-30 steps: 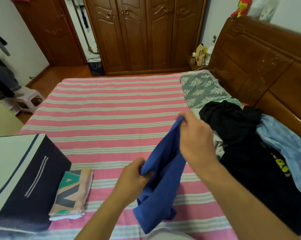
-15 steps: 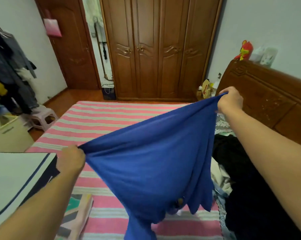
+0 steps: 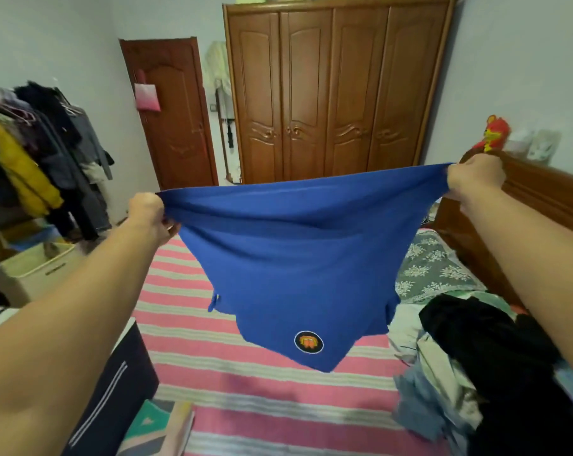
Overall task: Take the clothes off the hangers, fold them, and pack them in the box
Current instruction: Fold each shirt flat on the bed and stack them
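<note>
Blue shirt stretched above striped bed. Left hand and right hand each grip a corner, apparently the hem.

Blue shirt; pink-striped bedsheet

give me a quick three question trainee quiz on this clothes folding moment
1. True or false: the blue fabric garment lies flat on the pink striped bed sheet.
2. Which hand grips the garment's edge nearer the carved wooden headboard? A) left hand B) right hand
3. Fill in: the round black and orange badge sits near the garment's ____ end.

Key: 1. False, it is held up, spread between both hands. 2. B. 3. lower.
</note>
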